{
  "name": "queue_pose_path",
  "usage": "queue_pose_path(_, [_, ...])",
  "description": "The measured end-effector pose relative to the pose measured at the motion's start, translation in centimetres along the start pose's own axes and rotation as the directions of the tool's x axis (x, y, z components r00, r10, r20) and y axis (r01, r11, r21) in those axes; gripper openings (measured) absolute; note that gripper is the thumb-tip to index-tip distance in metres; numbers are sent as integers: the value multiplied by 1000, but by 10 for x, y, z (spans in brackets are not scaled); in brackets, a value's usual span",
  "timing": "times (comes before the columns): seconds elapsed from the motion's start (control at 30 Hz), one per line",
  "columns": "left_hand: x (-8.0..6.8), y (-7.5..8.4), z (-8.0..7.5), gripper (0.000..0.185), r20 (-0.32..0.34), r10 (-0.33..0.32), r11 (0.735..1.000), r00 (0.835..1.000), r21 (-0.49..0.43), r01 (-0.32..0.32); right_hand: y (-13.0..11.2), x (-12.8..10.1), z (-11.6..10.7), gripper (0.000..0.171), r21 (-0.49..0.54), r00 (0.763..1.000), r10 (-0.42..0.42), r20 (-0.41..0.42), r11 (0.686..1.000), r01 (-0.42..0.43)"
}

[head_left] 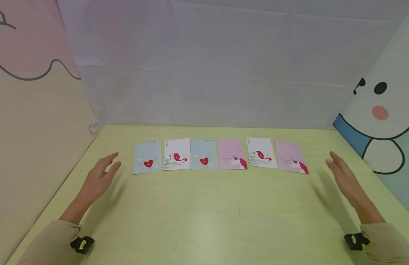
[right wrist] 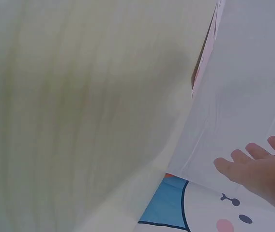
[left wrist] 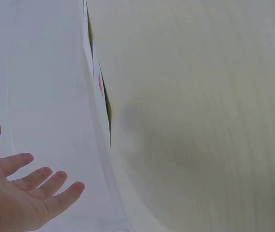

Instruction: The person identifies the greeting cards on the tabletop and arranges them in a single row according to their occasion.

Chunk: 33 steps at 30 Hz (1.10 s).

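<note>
Several cards lie in a row across the far part of the table. From the left come a blue heart card (head_left: pixel 147 156), a white flamingo card (head_left: pixel 176 154), another blue heart card (head_left: pixel 204 154), a pink unicorn card (head_left: pixel 232 154), a second white flamingo card (head_left: pixel 261 152) and a second pink unicorn card (head_left: pixel 291 156). My left hand (head_left: pixel 99 176) is held left of the row, its fingers apart and nothing in it. To the right of the row, my right hand (head_left: pixel 347 180) likewise holds nothing. In the wrist views, the left hand (left wrist: pixel 28 193) and right hand (right wrist: pixel 263 166) show extended fingers.
The pale wooden table (head_left: pixel 211 213) meets a white cloth backdrop (head_left: pixel 204 73) behind the cards. A pink and cream printed panel (head_left: pixel 32 110) stands at the left, a cartoon-printed panel (head_left: pixel 383 125) at the right. Each wrist wears a black strap.
</note>
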<state>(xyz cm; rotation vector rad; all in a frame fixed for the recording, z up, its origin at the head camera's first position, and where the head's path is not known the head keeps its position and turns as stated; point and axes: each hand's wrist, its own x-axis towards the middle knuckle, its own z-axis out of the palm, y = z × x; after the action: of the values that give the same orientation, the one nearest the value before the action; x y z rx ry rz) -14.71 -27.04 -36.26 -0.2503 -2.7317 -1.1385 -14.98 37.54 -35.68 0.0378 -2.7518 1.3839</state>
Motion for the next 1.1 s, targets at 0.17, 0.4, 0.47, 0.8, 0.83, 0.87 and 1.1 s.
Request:
queue_pose_path(0.17, [-4, 3, -1, 52, -12, -61, 996, 998, -61, 61, 9, -1, 0, 58, 94, 999, 3, -44, 996, 1])
queue_pose_path(0.4, [2, -40, 8, 49, -72, -58, 975, 996, -220, 41, 49, 13, -2, 51, 392, 996, 18, -88, 920, 18])
queue_pose_path(0.47, [7, -69, 15, 49, -96, -58, 965, 994, -261, 31, 57, 16, -2, 49, 503, 996, 7, -93, 864, 41])
queue_pose_path(0.8, [6, -87, 20, 52, -27, -81, 867, 996, -494, 57, 37, 10, 6, 46, 748, 982, 172, -78, 662, -57])
queue_pose_path(0.83, [6, -85, 19, 53, -19, -94, 848, 995, -525, 70, 30, 8, 7, 43, 770, 979, 191, -67, 634, -71])
queue_pose_path(0.87, [6, -84, 19, 53, -12, -107, 832, 994, -549, 83, 26, 7, 8, 39, 795, 979, 197, -57, 603, -74])
queue_pose_path(1.1, [6, -81, 25, 60, 32, -250, 753, 968, -621, 216, 14, 5, 14, 32, 897, 985, 164, 52, 426, -118])
